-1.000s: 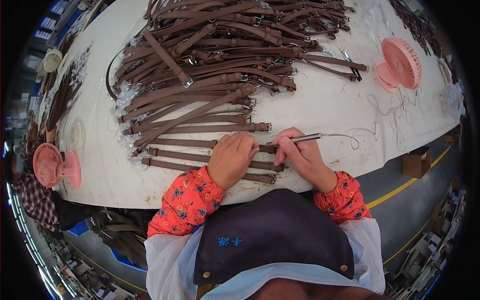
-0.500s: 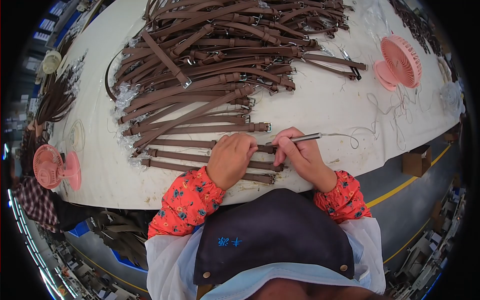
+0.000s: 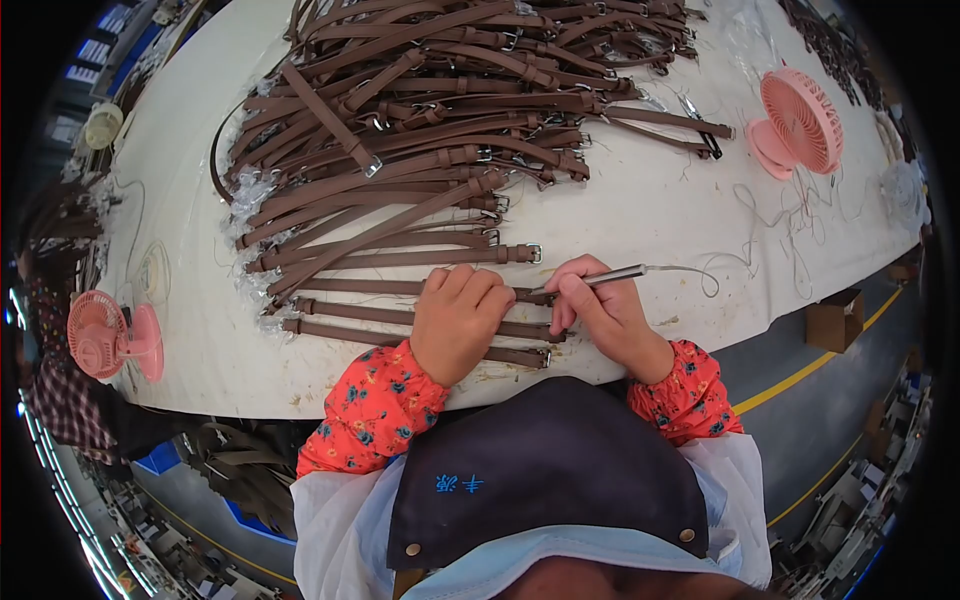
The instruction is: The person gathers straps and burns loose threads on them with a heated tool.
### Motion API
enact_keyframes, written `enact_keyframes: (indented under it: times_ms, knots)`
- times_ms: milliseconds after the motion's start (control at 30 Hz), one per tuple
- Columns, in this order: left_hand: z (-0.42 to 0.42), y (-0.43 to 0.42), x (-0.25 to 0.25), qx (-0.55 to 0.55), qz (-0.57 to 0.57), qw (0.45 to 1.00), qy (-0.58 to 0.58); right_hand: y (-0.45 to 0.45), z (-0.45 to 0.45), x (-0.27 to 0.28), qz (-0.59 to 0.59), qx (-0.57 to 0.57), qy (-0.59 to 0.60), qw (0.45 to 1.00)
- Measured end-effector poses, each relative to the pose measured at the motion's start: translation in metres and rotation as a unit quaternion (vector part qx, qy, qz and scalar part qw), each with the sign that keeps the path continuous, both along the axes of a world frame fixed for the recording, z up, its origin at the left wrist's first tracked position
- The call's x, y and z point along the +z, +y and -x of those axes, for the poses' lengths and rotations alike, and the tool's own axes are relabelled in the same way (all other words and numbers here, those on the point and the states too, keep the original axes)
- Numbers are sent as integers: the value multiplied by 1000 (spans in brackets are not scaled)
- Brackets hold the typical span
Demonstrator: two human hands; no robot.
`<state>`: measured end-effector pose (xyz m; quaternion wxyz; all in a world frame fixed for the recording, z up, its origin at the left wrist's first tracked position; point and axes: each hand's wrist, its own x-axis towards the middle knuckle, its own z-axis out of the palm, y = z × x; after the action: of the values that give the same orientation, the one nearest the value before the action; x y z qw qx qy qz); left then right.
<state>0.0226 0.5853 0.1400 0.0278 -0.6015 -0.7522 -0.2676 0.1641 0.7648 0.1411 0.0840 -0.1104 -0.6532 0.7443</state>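
My left hand (image 3: 460,322) is closed on a brown strap (image 3: 375,286), one of several lying side by side near the table's front edge. To its right, my right hand (image 3: 607,318) grips a slim metal tool (image 3: 612,275), with thread trailing from its right end. The tool's left end reaches the strap between my hands; the exact contact is hidden by fingers. Two more straps, the middle one (image 3: 355,312) and the front one (image 3: 340,332), pass under my left hand. A strap with a silver buckle (image 3: 535,254) lies just behind.
A large pile of brown straps (image 3: 420,120) covers the back of the white table (image 3: 660,220). Pink fans stand at the right (image 3: 800,122) and left (image 3: 98,335). Loose thread (image 3: 795,225) lies at right. A co-worker's plaid sleeve (image 3: 70,405) shows at far left.
At far left, the co-worker's bundle of straps has moved down and leftward. My left hand has shifted very slightly; my right hand still holds the tool in nearly the same place.
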Motion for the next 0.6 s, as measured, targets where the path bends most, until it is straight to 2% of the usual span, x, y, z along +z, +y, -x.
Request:
enact_keyframes:
  times_ms: [367, 600]
  knots:
    - [2, 5, 7, 1, 34, 992, -124, 0, 0, -2, -4, -2, -4, 1000]
    - [0, 7, 3, -13, 80, 995, -51, -1, 0, -3, -6, -3, -2, 1000]
